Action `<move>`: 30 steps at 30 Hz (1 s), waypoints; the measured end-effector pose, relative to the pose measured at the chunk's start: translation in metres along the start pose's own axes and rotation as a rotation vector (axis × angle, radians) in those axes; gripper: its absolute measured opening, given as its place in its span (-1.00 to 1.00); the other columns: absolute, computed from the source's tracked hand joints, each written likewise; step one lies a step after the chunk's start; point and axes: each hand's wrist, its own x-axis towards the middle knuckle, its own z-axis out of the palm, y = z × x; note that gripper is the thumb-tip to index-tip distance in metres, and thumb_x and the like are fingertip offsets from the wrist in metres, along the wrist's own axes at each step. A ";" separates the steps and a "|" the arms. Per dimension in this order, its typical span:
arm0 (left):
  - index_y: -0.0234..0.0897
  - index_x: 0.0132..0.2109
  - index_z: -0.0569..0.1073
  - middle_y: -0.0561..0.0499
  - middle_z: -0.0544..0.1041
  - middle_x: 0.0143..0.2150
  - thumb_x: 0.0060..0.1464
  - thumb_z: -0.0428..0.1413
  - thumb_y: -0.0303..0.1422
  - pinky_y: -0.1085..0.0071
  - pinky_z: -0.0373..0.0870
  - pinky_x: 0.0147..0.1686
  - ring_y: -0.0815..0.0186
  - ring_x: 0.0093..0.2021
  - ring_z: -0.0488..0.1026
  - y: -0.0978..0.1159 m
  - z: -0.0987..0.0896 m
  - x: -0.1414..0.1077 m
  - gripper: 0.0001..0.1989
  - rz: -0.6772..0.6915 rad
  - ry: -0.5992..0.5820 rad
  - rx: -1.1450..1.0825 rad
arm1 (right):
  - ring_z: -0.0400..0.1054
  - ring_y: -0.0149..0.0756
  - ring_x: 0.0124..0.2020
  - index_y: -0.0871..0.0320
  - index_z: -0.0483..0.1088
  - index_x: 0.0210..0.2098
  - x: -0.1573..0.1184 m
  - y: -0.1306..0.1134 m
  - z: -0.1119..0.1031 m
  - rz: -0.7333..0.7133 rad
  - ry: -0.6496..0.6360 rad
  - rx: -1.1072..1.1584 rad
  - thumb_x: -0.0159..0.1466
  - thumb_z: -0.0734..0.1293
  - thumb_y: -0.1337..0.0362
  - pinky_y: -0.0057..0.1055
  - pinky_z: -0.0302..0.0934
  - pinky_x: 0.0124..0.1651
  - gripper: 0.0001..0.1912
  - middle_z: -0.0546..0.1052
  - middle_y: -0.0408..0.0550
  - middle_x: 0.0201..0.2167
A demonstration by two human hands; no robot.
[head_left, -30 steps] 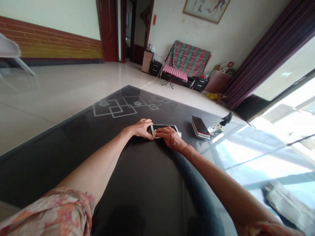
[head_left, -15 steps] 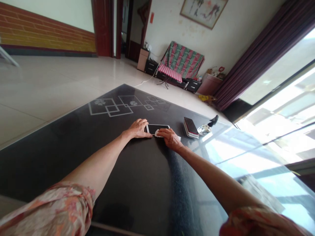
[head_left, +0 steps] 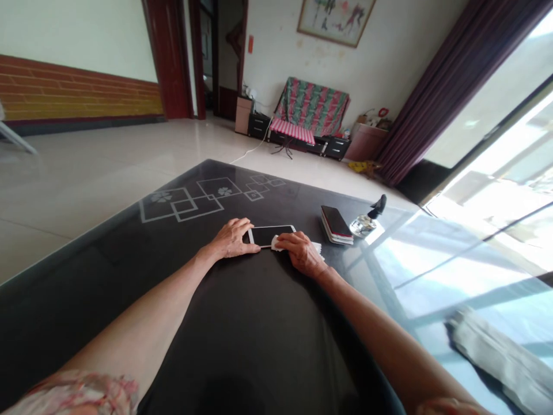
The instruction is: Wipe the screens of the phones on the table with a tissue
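A smartphone (head_left: 264, 235) with a white frame and dark screen lies flat on the black glossy table (head_left: 242, 323). My left hand (head_left: 231, 239) grips its left end, thumb at the near edge and fingers at the far one. Bunched under the fingers of my right hand (head_left: 305, 253) is a white cloth (head_left: 274, 242), pressed against the right part of the phone; a jagged edge of it sticks out beyond the hand. To the right sits a stack of dark-topped, flat phone-like items (head_left: 337, 223). Beside the stack stands a clear spray bottle (head_left: 364, 225) with a black head.
A crumpled grey cloth (head_left: 496, 351) rests at the table's right side. Pale square patterns (head_left: 194, 199) mark the far left of the tabletop. Across the floor stand a pink striped stool (head_left: 292, 131), a covered television-like shape (head_left: 311, 106) and low black drawers (head_left: 337, 148).
The view has shifted, bringing more of the grey cloth into sight. Both hands keep their hold, and the right hand with the white cloth stays at the phone's right part.
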 end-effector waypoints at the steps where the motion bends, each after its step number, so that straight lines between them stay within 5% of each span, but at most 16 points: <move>1: -0.22 0.16 0.30 -0.09 0.21 0.28 -0.10 0.05 0.19 0.14 0.14 0.18 -0.06 0.23 0.13 0.000 0.000 0.000 -0.21 -0.003 0.001 0.004 | 0.28 -0.29 -0.03 0.01 0.48 -0.06 -0.001 0.002 0.000 -0.008 0.002 0.009 0.30 0.09 0.45 -0.26 0.11 0.10 -0.58 0.45 -0.10 0.04; 12: -0.24 0.13 0.31 -0.10 0.24 0.24 0.00 0.02 0.10 0.07 0.18 0.14 -0.06 0.19 0.17 0.003 -0.002 0.000 -0.33 0.051 0.014 0.077 | 0.32 -0.29 -0.10 0.03 0.51 -0.16 -0.020 0.042 -0.008 -0.037 0.134 0.060 0.16 0.13 0.57 -0.26 0.20 0.04 -0.54 0.49 -0.13 -0.04; 22: -0.28 0.14 0.32 -0.13 0.27 0.23 0.04 -0.01 0.07 0.10 0.18 0.17 -0.04 0.21 0.19 0.010 -0.003 -0.002 -0.35 0.072 0.036 0.115 | 0.33 -0.26 -0.09 0.07 0.50 -0.15 -0.022 0.039 -0.007 0.087 0.186 -0.002 0.13 0.15 0.58 -0.23 0.19 0.07 -0.55 0.50 -0.09 -0.05; 30: -0.31 0.13 0.32 -0.15 0.29 0.21 0.03 0.01 0.08 0.09 0.17 0.17 -0.03 0.19 0.21 0.009 -0.002 -0.001 -0.34 0.090 0.044 0.119 | 0.33 -0.27 -0.09 0.06 0.50 -0.18 -0.023 0.035 -0.010 0.003 0.165 0.039 0.11 0.18 0.55 -0.23 0.20 0.05 -0.58 0.49 -0.08 -0.06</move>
